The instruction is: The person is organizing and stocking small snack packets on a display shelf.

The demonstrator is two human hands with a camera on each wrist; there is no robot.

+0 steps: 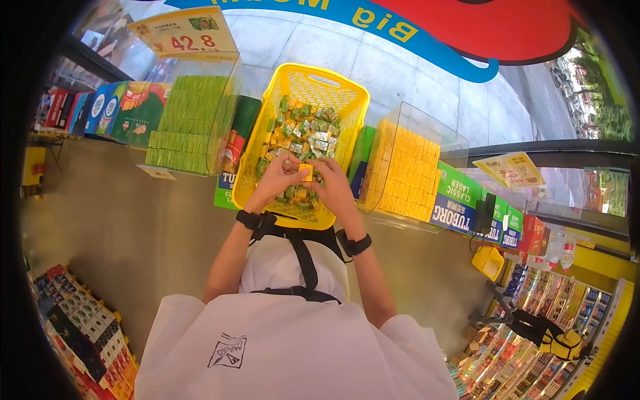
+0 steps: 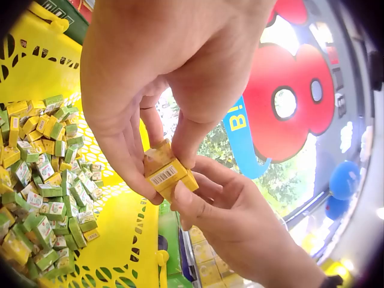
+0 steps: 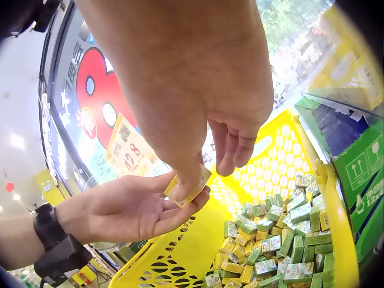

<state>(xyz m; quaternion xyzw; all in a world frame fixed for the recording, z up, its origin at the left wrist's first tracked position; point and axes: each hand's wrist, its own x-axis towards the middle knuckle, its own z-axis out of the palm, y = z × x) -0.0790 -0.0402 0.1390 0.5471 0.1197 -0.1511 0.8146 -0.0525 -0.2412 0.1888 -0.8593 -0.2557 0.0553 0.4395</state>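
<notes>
Both hands meet over a yellow plastic basket (image 1: pixel 357 93) full of small green and yellow boxes (image 1: pixel 310 130). Between the fingers is a small yellow box (image 1: pixel 306 171); its barcode faces up in the left wrist view, where a seam suggests two boxes held together. My left hand (image 1: pixel 277 180) pinches the yellow box (image 2: pixel 163 175) between thumb and fingers. From the other side, my right hand (image 1: pixel 335 190) grips its end, right thumb (image 2: pixel 183 193) against the face. In the right wrist view the left palm (image 3: pixel 129 207) is turned up under the box.
Left of the basket, a clear bin holds stacked green boxes (image 1: pixel 190 113) under a price sign (image 1: pixel 183 37). On the right, another clear bin holds stacked yellow boxes (image 1: pixel 407 167). Beer cartons (image 1: pixel 460 200) line the window. Shelves of goods (image 1: pixel 547 313) and a person (image 1: pixel 543 333) are behind.
</notes>
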